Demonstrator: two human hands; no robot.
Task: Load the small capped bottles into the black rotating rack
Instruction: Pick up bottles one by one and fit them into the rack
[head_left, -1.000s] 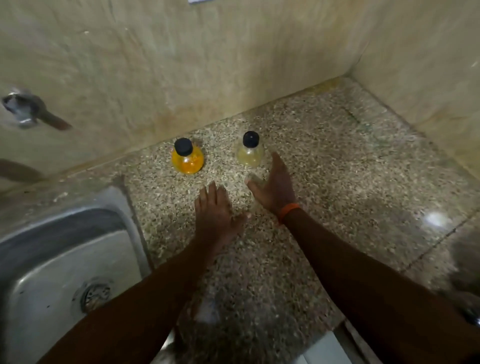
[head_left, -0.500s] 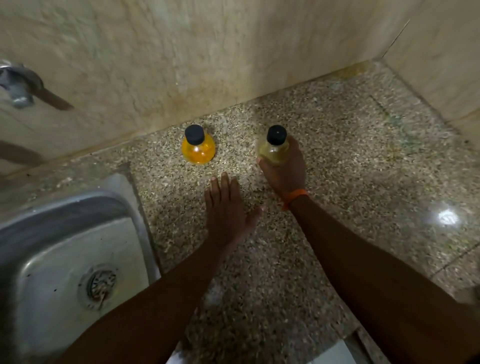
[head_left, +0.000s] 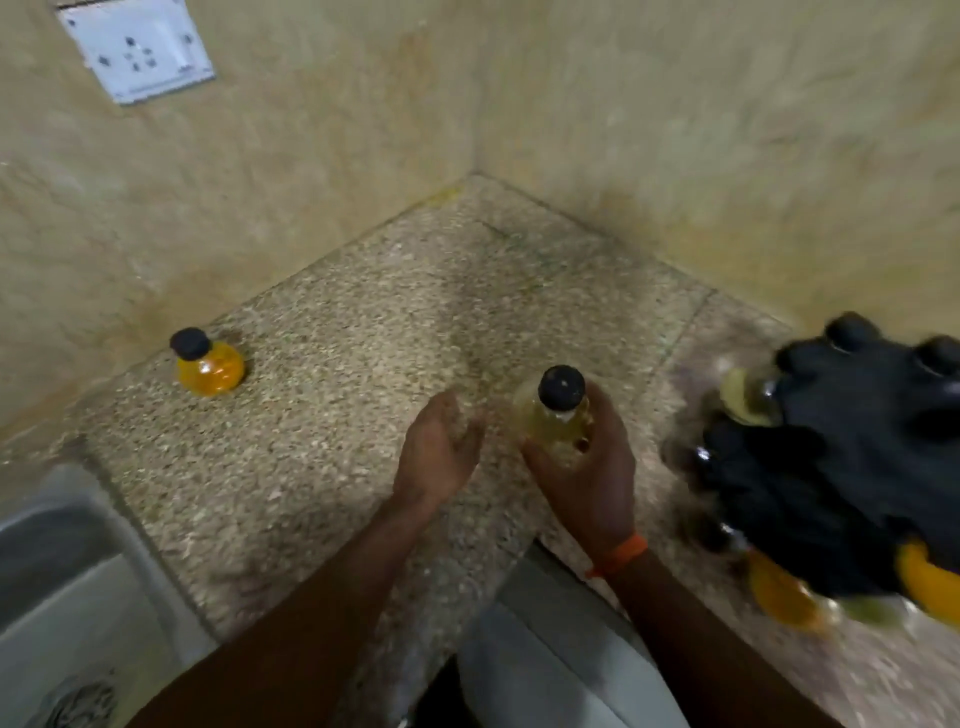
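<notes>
My right hand (head_left: 589, 470) grips a small pale-yellow bottle (head_left: 551, 423) with a black cap, held upright above the speckled counter (head_left: 322, 415). Just left of it, my left hand (head_left: 439, 454) hovers open, palm turned toward the bottle, holding nothing. An orange bottle (head_left: 208, 364) with a black cap stands alone near the back wall at the left. The black rotating rack (head_left: 841, 467) sits at the right edge, blurred, with pale and orange bottles in its slots.
A steel sink (head_left: 67, 597) fills the lower left. Beige walls meet in a corner behind the counter, and a white socket plate (head_left: 137, 49) is mounted on the left wall. The counter's front edge runs below my wrists.
My right hand closed on the pale bottle and carried it off the counter to the right. The view swung right, bringing the rack into sight. The left hand lifted and turned.
</notes>
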